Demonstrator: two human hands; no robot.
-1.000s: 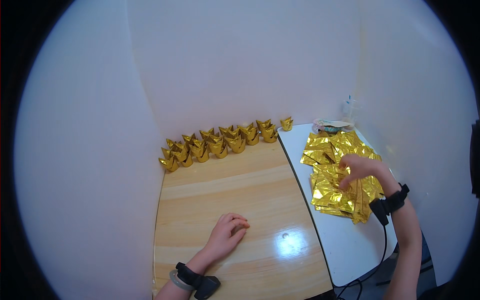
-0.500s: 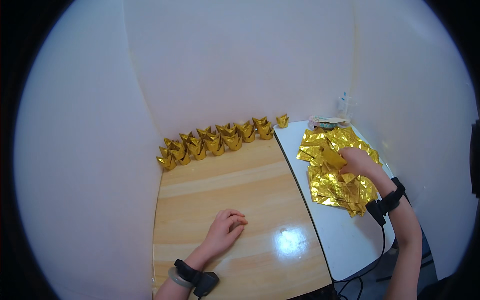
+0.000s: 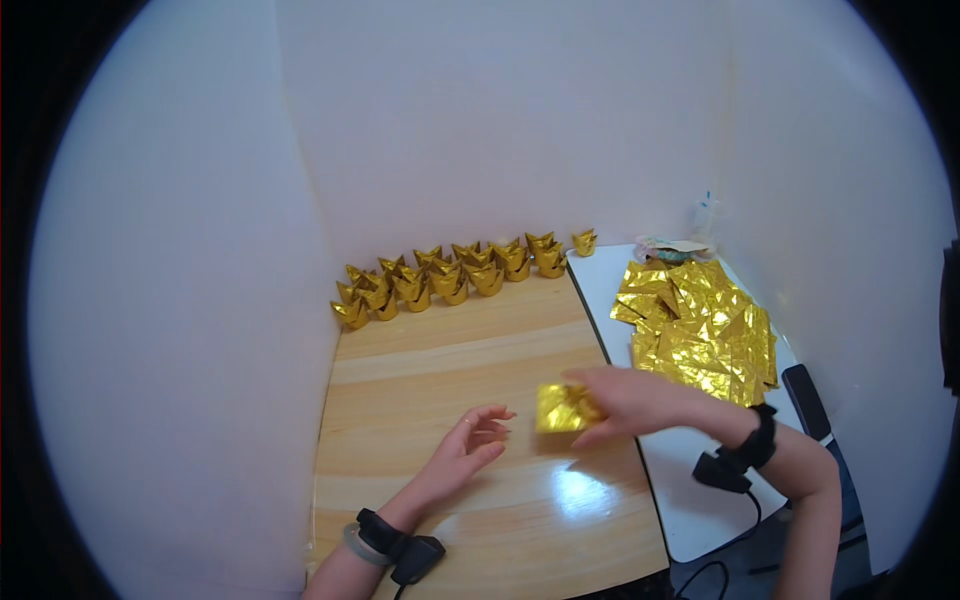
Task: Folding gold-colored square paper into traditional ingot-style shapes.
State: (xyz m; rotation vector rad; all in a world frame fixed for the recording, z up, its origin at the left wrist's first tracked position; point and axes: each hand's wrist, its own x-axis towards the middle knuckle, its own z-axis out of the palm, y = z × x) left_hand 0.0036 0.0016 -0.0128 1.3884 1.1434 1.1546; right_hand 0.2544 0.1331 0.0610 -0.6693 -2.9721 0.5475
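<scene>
My right hand (image 3: 630,402) grips a folded piece of gold foil paper (image 3: 563,409) over the right part of the wooden tabletop (image 3: 430,370). The piece is roughly square, shiny and a little blurred. To its left, my left hand (image 3: 470,445) is open with nothing in it, fingers apart and pointing toward the foil piece. On the white side table (image 3: 690,500) lies a spread pile of similar gold foil pieces (image 3: 700,330). Folded gold foil ingot shapes (image 3: 450,283) with pointed tips stand in rows along the back of the wooden top.
One more gold ingot shape (image 3: 584,242) stands at the white table's back corner. Behind the pile are a small packet (image 3: 670,248) and a clear cup (image 3: 706,215). A black phone-like object (image 3: 806,400) lies at the right edge. White walls enclose the tables; cables hang below right.
My right hand has moved left from the pile to the wooden top, bringing a gold foil piece along. My left hand has opened its fingers. The view has shifted slightly.
</scene>
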